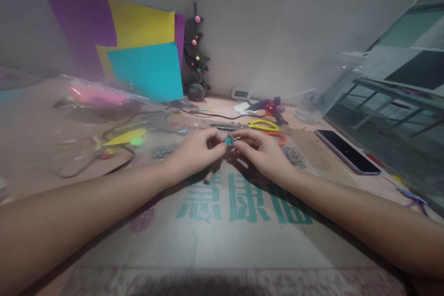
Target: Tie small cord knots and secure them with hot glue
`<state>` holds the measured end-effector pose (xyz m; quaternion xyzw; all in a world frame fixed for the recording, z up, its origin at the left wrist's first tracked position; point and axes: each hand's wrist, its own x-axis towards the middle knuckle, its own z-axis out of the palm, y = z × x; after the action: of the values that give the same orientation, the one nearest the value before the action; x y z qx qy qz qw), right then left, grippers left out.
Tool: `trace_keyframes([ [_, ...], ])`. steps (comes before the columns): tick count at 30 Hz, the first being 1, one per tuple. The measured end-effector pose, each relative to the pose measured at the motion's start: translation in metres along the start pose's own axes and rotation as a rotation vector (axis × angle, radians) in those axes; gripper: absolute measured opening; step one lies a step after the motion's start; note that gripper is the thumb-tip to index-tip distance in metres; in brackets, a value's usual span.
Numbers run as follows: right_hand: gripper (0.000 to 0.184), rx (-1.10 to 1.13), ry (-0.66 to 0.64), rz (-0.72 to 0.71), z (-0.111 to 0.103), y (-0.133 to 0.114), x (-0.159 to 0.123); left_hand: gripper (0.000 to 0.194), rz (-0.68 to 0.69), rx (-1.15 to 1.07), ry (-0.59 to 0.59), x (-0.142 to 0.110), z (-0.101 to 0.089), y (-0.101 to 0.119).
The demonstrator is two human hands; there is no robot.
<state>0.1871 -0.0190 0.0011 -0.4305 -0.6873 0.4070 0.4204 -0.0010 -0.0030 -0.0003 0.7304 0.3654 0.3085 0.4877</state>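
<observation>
Between the fingertips of both hands is a small teal piece (229, 142), too small to make out its exact kind. My left hand (201, 148) pinches it from the left, thumb and forefinger closed. From the right, my right hand (262, 150) grips it between thumb and forefinger, the other fingers curled below. Just beyond the hands lie yellow-handled scissors (262, 125) and an orange handle (277, 138), partly hidden by my right hand. A small pile of grey-blue bits (163, 151) is beside my left wrist, and a grey coil of cord (294, 156) beside the right.
A glue gun (272, 106) with a red light lies at the back. At right is a phone (347, 151); behind it stands a clear plastic container (308, 106). Coloured sheets (147, 71) lean against the wall. A plastic bag with pink contents (100, 96) lies at left.
</observation>
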Motion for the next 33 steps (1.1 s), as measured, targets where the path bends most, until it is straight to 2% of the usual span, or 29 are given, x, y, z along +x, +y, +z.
trace_keyframes([
  [11, 0.023, -0.121, 0.049, -0.016, -0.0006, -0.0028, 0.0007, 0.012, -0.002, 0.006, -0.006, -0.0001, -0.0004, -0.0028],
  [19, 0.012, -0.063, 0.054, 0.037, -0.0015, -0.0054, 0.0028, 0.015, -0.014, -0.024, -0.032, 0.0003, -0.0006, -0.0051],
  [27, 0.027, -0.014, 0.010, 0.039, -0.0018, -0.0056, 0.0036, 0.011, -0.022, -0.028, -0.005, 0.0004, -0.0013, -0.0043],
  [33, 0.023, 0.115, -0.028, 0.101, 0.0007, -0.0002, 0.0034, 0.011, 0.009, -0.013, 0.046, 0.0011, -0.0013, -0.0028],
])
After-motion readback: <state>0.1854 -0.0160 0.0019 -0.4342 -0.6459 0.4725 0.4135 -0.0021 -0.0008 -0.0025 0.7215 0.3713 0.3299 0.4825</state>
